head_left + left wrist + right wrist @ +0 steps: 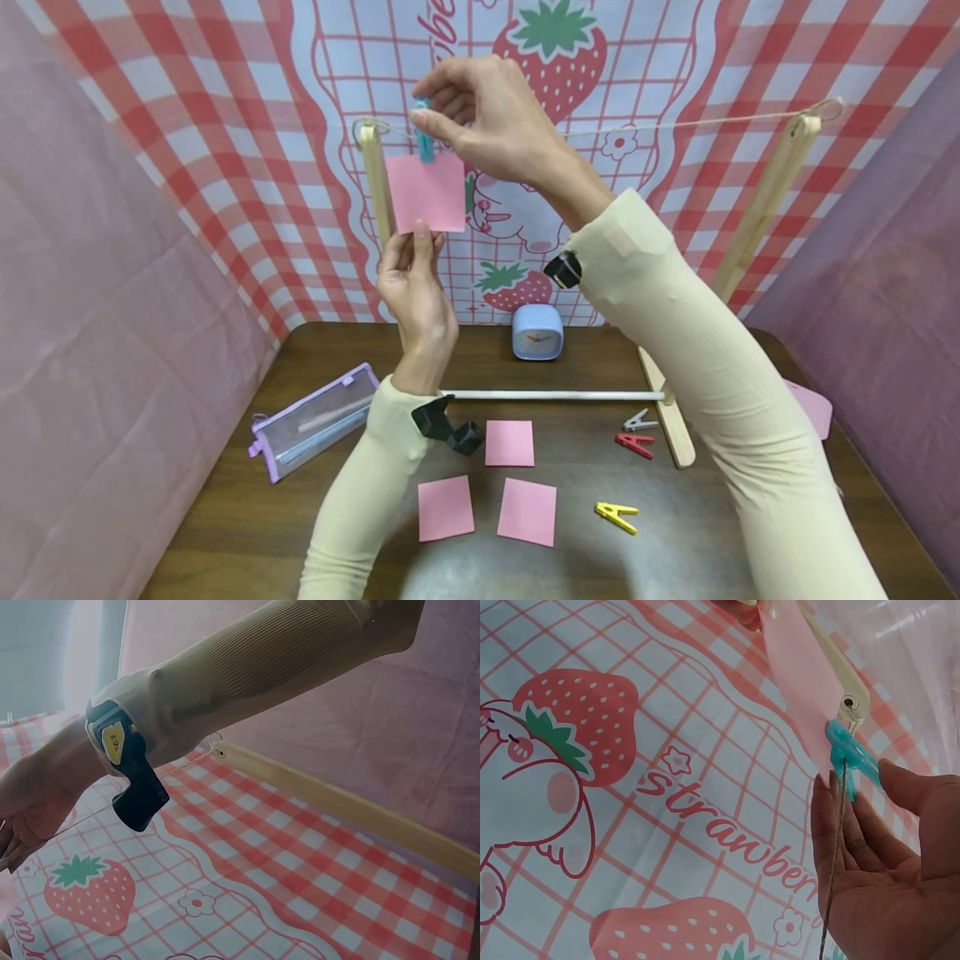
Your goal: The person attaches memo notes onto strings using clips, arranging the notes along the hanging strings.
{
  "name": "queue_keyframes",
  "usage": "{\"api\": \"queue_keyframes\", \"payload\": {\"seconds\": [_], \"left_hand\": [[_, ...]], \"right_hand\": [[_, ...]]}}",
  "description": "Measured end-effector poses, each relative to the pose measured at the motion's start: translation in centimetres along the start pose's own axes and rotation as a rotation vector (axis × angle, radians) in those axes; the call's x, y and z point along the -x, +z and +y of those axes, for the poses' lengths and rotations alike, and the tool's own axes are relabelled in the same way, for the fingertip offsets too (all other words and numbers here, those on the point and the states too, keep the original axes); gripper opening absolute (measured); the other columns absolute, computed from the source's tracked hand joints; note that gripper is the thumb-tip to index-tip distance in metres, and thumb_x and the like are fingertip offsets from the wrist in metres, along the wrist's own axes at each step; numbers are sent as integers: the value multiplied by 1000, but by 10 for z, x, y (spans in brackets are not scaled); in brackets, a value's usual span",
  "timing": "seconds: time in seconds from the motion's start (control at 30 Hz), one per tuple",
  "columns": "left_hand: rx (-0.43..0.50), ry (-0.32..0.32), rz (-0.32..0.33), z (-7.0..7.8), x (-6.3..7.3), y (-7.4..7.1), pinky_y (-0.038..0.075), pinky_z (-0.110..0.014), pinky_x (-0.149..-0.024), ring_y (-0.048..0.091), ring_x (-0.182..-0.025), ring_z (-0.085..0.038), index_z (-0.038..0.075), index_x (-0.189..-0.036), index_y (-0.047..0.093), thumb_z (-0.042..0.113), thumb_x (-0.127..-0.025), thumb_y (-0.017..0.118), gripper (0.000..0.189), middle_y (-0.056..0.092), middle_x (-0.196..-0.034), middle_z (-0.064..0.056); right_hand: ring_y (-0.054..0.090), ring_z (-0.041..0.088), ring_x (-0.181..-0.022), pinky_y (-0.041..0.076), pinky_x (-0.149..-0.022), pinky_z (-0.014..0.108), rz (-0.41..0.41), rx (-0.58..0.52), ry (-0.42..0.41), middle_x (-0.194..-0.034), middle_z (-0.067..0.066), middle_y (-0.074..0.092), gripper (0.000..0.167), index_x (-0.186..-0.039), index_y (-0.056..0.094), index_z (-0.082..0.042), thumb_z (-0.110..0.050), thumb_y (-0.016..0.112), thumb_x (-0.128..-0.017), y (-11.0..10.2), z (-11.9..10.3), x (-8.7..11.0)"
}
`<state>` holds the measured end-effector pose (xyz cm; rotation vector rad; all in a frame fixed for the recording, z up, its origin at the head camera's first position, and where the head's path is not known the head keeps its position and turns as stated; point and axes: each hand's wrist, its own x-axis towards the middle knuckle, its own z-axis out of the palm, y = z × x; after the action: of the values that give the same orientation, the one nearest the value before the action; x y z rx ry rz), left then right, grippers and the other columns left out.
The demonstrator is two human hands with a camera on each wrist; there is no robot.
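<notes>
My left hand (417, 287) pinches the lower edge of a pink paper square (427, 196), thumb in front. The square hangs upright at the left end of a string (645, 127). At its top edge sits a light-blue clothespin (425, 146), which my right hand (498, 117) pinches between thumb and fingers. In the right wrist view the clothespin (847, 750) overlaps both the string (834, 862) and the top of the paper (802, 675). The left wrist view catches the right hand (34, 802) at its left edge; the left hand is mostly outside it.
Two wooden posts (375, 179) (772, 200) hold the string. Three pink squares (510, 443) lie on the table (300, 533). Yellow (617, 517), red (635, 444) and grey (639, 420) clothespins lie to the right. A blue clock (537, 332), white rod (555, 395) and mesh pouch (315, 423) are also there.
</notes>
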<state>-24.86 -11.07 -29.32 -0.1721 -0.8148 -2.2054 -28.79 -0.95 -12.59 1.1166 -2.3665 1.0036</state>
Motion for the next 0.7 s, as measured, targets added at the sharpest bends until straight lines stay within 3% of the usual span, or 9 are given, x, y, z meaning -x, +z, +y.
{"api": "queue_keyframes", "payload": {"seconds": [0.4, 0.7], "left_hand": [[22, -43, -33, 2, 2, -2, 63, -22, -87, 74, -86, -13, 3, -103, 72, 4, -104, 58, 14, 74, -93, -6], [-62, -80, -78, 4, 5, -5, 62, -30, -96, 72, -92, -13, 1, -117, 67, 5, -103, 62, 15, 70, -99, -4]], "right_hand": [[71, 8, -101, 57, -94, 16, 16, 64, -32, -119, 5, 75, 41, -138, 63, -9, -29, 68, -102, -6, -4, 4], [72, 12, -109, 57, -98, 18, 119, 43, -47, -127, 6, 74, 34, -130, 68, -6, -23, 69, -101, -18, -9, 19]]}}
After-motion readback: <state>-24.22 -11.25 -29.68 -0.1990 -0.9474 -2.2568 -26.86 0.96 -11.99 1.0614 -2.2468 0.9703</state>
